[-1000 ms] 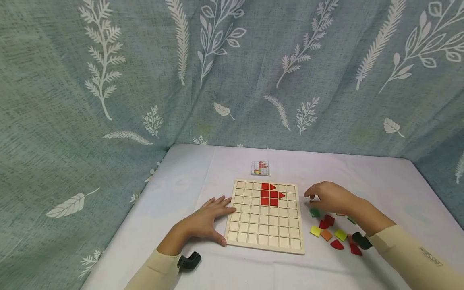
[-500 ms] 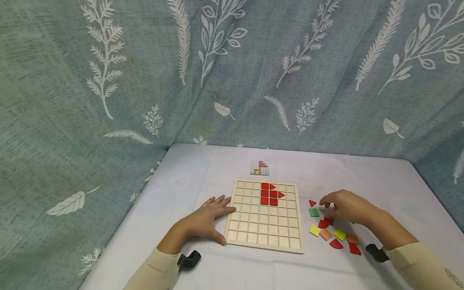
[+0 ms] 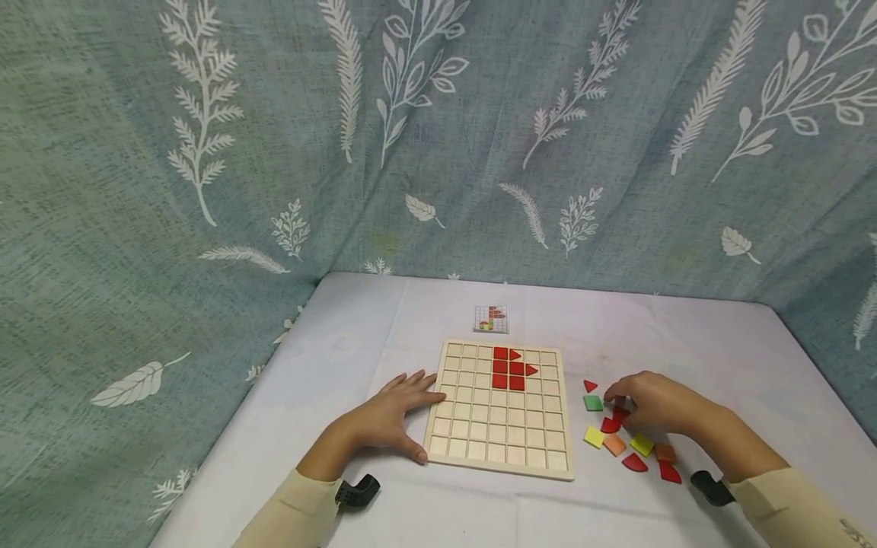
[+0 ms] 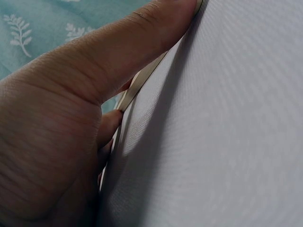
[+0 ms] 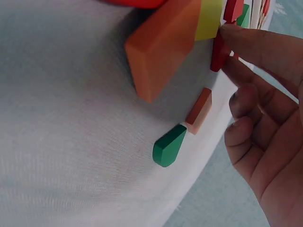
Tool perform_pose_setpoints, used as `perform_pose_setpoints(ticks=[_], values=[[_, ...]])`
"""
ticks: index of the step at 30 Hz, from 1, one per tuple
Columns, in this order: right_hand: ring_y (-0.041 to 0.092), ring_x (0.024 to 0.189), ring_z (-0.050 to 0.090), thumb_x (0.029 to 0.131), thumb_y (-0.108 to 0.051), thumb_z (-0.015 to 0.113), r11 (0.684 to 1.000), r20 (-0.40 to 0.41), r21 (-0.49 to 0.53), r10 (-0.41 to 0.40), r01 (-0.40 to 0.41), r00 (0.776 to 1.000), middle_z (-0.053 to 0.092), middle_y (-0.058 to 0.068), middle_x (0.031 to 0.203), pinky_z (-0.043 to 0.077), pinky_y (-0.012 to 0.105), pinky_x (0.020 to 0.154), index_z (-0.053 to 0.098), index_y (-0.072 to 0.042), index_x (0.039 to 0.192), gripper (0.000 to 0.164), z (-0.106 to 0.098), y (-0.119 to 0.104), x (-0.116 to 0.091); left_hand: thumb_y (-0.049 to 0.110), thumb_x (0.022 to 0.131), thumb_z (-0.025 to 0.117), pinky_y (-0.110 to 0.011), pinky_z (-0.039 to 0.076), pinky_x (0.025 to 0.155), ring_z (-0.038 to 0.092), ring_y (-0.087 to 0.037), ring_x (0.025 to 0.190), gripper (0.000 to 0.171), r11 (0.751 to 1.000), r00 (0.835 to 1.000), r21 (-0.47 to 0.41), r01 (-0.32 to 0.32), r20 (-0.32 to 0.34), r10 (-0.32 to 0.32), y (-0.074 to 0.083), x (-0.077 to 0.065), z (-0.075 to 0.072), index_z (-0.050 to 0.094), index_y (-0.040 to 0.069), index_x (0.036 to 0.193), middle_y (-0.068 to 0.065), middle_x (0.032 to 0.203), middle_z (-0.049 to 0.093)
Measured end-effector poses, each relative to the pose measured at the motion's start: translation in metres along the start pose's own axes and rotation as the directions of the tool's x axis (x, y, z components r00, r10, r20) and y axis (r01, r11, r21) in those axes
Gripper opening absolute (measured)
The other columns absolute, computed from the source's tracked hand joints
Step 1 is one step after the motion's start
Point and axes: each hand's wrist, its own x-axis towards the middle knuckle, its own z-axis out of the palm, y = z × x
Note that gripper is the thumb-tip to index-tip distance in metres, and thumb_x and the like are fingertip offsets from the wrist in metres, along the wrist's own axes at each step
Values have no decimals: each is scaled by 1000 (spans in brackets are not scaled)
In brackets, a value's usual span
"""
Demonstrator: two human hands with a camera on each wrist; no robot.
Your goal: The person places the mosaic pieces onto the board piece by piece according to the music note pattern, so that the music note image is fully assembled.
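In the head view a wooden grid board lies on the table, with several red pieces set in its upper part. My left hand rests spread against the board's left edge, thumb near the lower corner. My right hand is over loose pieces right of the board. The right wrist view shows its thumb and forefinger pinching a red piece, whose full shape is hidden; the other fingers are curled and hold nothing. A green square and a small red triangle lie left of this hand.
A small pattern card lies behind the board. Yellow and orange squares and red quarter-round pieces lie close to the right hand. A green piece lies beyond in the right wrist view. A leaf-print curtain hangs behind.
My right hand has moved right, away from the board's side, then down to the red pieces, uncovering the small red triangle and the green square. The left hand and board have stayed put.
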Motion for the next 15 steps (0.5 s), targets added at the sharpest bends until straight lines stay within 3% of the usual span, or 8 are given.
perform_pose_setpoints(ticks=[7, 15], values=[[16, 75, 52, 72, -13, 83, 997, -42, -66, 45, -47, 998, 61, -7, 85, 54, 35, 72, 73, -13, 105, 35, 2, 3, 3, 81, 55, 71, -46, 4, 118, 7, -21, 148, 112, 1000, 1000, 7, 1, 0, -1, 0, 1, -1, 44, 25, 148, 0, 161, 17], [16, 77, 53, 72, -17, 84, 997, -42, -63, 30, -32, 999, 62, -7, 87, 55, 34, 71, 71, -10, 111, 41, -6, 0, 6, 81, 55, 72, -45, 3, 118, 7, -21, 148, 112, 1000, 1000, 8, 8, 6, -8, 0, 1, 0, 44, 25, 148, 1, 161, 17]])
